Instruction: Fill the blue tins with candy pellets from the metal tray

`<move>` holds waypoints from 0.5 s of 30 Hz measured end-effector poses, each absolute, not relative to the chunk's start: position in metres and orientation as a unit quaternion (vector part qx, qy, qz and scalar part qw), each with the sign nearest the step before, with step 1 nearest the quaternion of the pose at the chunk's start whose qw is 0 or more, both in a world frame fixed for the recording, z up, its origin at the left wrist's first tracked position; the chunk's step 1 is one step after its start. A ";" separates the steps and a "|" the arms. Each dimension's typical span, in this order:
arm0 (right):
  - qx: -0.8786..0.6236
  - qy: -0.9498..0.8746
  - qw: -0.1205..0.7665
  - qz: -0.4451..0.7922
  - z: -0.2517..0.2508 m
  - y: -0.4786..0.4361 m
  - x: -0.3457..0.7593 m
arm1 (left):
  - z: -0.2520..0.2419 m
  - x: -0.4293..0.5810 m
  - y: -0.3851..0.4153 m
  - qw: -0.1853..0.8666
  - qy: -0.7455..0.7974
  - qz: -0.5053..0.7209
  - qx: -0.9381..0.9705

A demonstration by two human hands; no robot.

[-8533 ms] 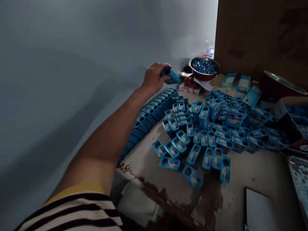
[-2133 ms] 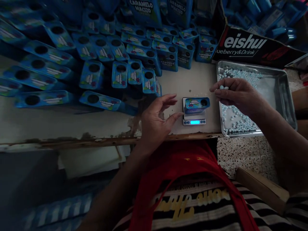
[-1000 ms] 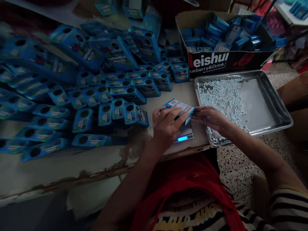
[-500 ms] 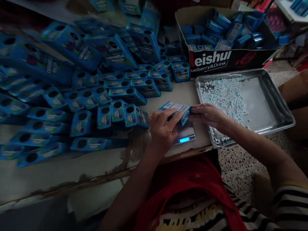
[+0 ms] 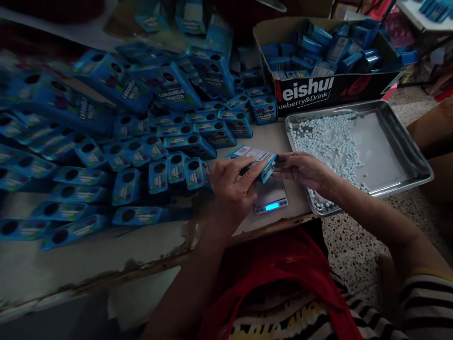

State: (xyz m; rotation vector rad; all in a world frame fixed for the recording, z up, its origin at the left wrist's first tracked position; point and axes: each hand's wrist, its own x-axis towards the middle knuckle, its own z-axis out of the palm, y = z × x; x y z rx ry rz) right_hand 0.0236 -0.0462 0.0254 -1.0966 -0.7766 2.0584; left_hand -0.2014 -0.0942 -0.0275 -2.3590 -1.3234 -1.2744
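My left hand (image 5: 233,182) is closed around a blue candy box (image 5: 257,154), which lies tilted on its side with a printed white panel facing up. At the box's right end, the fingers of my right hand (image 5: 302,166) press together on the end flaps; their tips are partly hidden. Below the box sits a small silver digital scale (image 5: 270,194) with its blue display lit. Right of my hands, a metal tray (image 5: 380,146) holds small white and pale blue round candies (image 5: 323,141), mostly on its left side.
Many upright blue candy boxes (image 5: 157,172) crowd the table to the left and back. A black carton (image 5: 339,92) piled with more blue boxes stands behind the tray. The table's worn front edge (image 5: 141,269) runs close to my red apron (image 5: 279,264).
My left hand and the candy box have shifted slightly left, away from above the scale. My right hand stays at the box's end. The view has also moved a little.
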 end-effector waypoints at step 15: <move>-0.469 -0.301 0.309 0.771 0.013 -0.034 0.022 | -0.053 -0.192 -0.091 -0.015 -0.509 -0.453 -0.732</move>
